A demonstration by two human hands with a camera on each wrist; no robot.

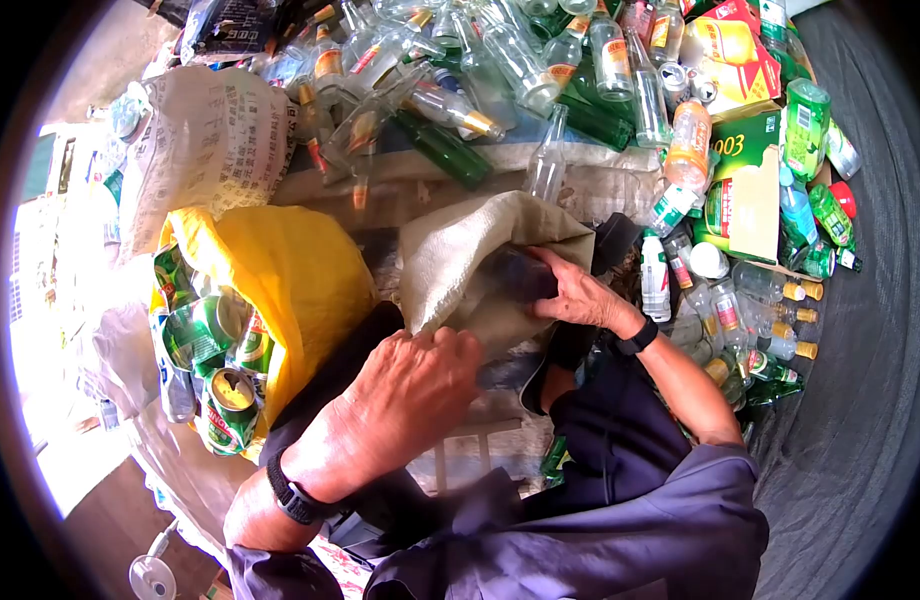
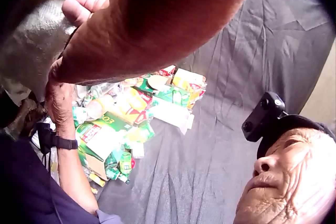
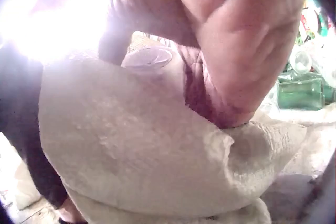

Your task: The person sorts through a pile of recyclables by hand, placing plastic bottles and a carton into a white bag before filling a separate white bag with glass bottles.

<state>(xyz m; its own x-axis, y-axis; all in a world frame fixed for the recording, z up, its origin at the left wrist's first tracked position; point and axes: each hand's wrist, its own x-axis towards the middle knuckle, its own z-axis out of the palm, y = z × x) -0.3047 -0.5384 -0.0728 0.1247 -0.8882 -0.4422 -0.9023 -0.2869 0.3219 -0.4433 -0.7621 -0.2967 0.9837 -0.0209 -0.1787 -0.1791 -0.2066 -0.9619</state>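
Observation:
A beige woven sack (image 1: 450, 245) stands between the person's legs with its mouth towards the body. The left hand (image 1: 410, 385) has its fingers curled over the near left rim of the sack, gripping the cloth. At the mouth's right side, the right hand (image 1: 580, 295) holds a dark-looking, see-through container (image 1: 520, 277), thumb and fingers spread around it. In the right wrist view the container's round end (image 3: 149, 58) shows inside the sack mouth, beside the right hand (image 3: 231, 40). How deep the container sits cannot be told.
A yellow sack (image 1: 310, 290) full of crushed cans stands at left, a printed white sack (image 1: 215, 130) behind it. Glass bottles (image 1: 505, 60) pile up at the back. Plastic bottles and a green carton (image 1: 745, 150) lie at right, beside a dark sheet (image 1: 860, 300).

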